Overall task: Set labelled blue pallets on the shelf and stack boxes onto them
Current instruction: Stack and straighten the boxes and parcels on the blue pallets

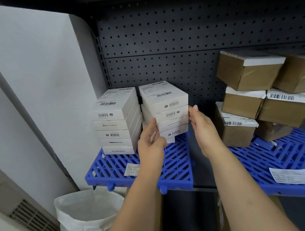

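Observation:
Two blue lattice pallets lie on the dark shelf, each with a white label near its front: the left pallet [174, 162] and the right pallet [291, 157]. On the left pallet stand two stacks of flat white boxes with barcodes, a left stack [117, 122] and a right stack [166, 111]. My left hand [150, 142] presses the right stack's left side and my right hand [201, 124] its right side, so both hold it near its lower boxes. Brown cardboard boxes [250, 91] with white labels are piled unevenly on the right pallet.
The dark pegboard back panel [176, 35] closes the shelf behind the stacks. A white wall runs along the left. Below the shelf's left corner stands an open white woven sack [87, 219]. A vent grille [36, 223] sits low at the left.

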